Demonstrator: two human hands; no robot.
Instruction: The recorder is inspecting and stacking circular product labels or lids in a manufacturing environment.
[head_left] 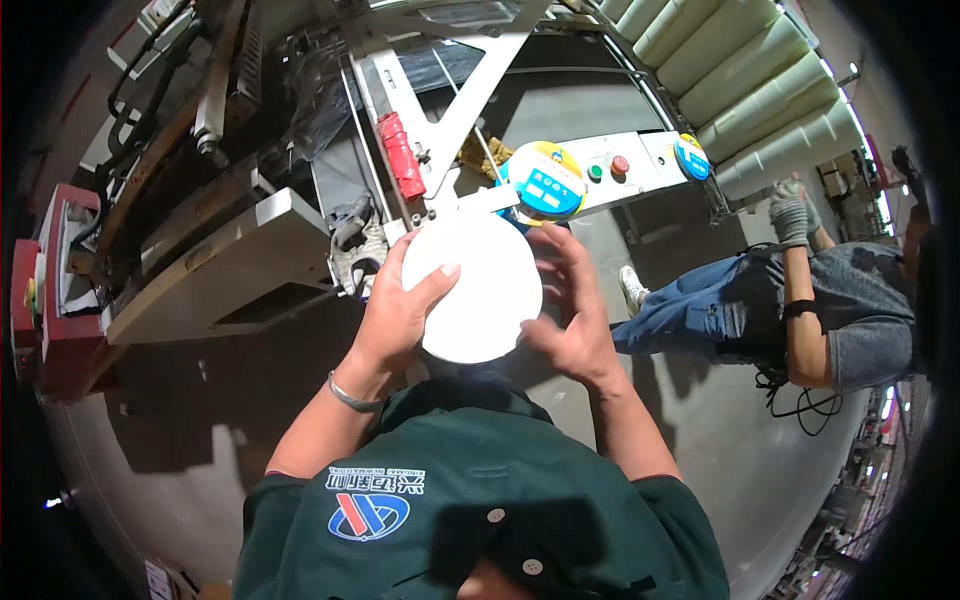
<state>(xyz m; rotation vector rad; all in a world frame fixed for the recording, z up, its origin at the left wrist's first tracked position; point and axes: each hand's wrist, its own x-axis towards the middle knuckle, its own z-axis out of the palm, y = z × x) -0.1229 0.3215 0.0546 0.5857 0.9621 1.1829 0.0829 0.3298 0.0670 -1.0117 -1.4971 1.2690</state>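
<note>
A plain white disc (476, 292) is held up in front of my chest. My left hand (394, 318) grips it at its left edge, the thumb lying on the face turned up and the fingers mostly hidden behind. On the other side, my right hand (580, 325) has its fingers spread and curved, slightly blurred. Its thumb is close to the disc's lower right edge; whether it touches, I cannot tell. Just beyond the disc, a blue and yellow round label (545, 182) sits on the machine's pale bar.
Green and red push buttons (620, 165) sit on the bar, near a second round label (691, 157). Large pale rolls (755, 75) are stacked at far right. A person (840, 300) with gloved hands stands at right. Grey gloves (355, 240) hang left of the disc, near a beige machine panel (215, 265).
</note>
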